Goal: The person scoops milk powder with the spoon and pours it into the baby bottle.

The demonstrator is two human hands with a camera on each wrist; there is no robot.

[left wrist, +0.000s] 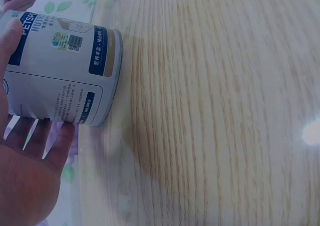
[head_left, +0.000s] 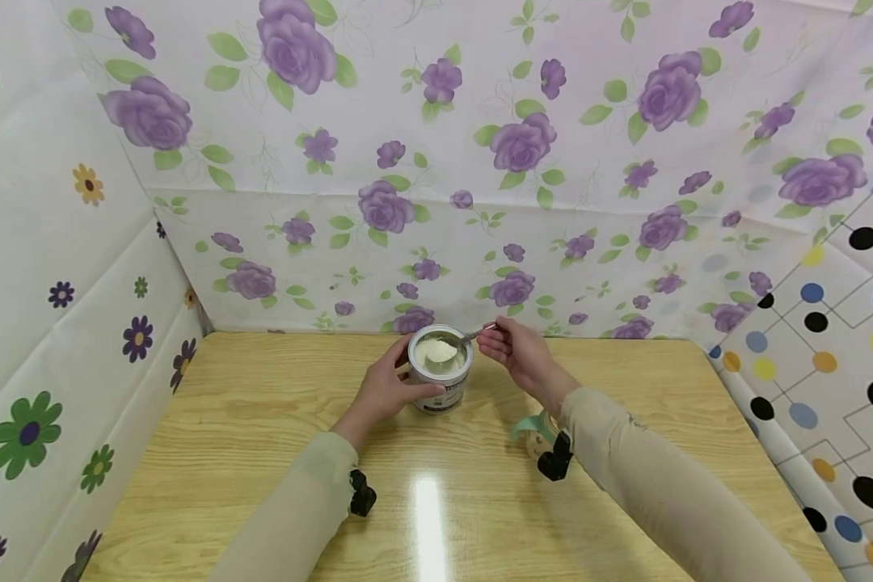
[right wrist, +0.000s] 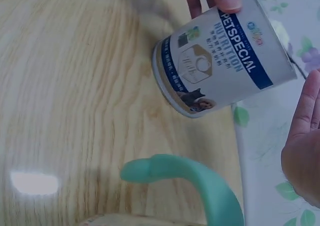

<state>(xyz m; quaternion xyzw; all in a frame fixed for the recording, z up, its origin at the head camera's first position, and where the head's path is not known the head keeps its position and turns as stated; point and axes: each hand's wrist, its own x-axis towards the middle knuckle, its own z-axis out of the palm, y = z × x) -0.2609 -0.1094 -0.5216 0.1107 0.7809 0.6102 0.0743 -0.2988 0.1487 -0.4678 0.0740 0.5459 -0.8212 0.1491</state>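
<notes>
A white can [head_left: 447,399] of pale milk powder [head_left: 436,351] stands lidless near the table's back edge. My left hand [head_left: 390,386] grips it round the side, with the thumb across the front. Its label reads PETSPECIAL NUTRITION in the right wrist view, where the can [right wrist: 225,55] shows a cat and a dog. My right hand [head_left: 521,356] pinches the handle of a metal spoon [head_left: 473,335] just right of the rim. The spoon's bowl is over the powder inside the can, heaped with powder.
Under my right forearm stands a small container with a mint-green handle [right wrist: 195,176], partly hidden by the sleeve. The wooden table [head_left: 262,453] meets a floral cloth wall [head_left: 466,202] at the back, with patterned cloths at both sides.
</notes>
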